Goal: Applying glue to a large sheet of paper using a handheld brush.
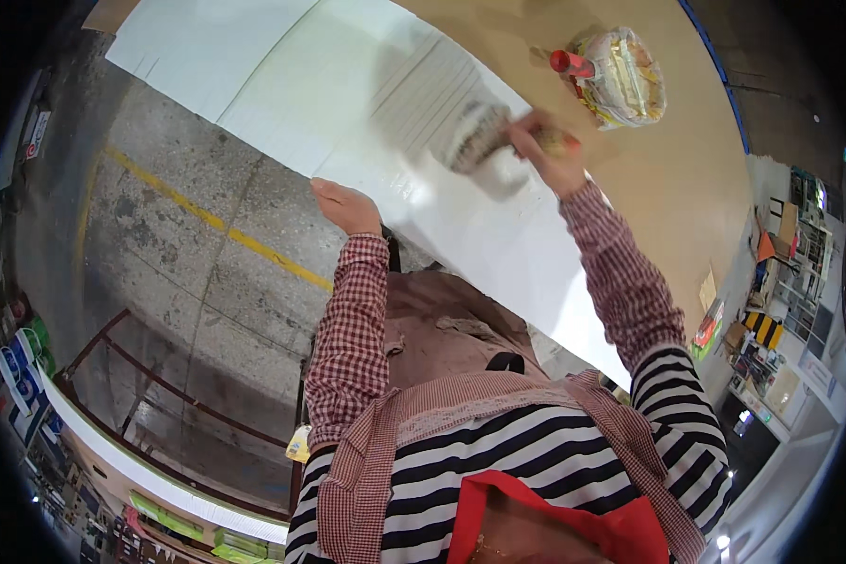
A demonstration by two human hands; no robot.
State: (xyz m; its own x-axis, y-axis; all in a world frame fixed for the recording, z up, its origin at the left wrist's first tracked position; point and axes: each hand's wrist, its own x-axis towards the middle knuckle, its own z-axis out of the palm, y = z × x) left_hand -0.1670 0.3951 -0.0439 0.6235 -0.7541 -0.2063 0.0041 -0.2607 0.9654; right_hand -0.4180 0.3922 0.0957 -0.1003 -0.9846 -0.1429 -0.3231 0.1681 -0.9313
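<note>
My right hand is closed around the handle of a wide brush, which is smeared by motion. The brush's pale, wet-looking head lies against a long white sheet. Streaky parallel lines and a glossy wet patch show on the sheet around the brush. At the near left edge of the sheet, my left hand is closed at the rim, with its fingers partly hidden. Both forearms wear red checked sleeves.
A plastic-lined tub stands beyond the sheet on a tan board, with a red handle leaning out. Concrete floor with a yellow line lies at the left, near a brown metal frame. Cluttered shelves stand at the right.
</note>
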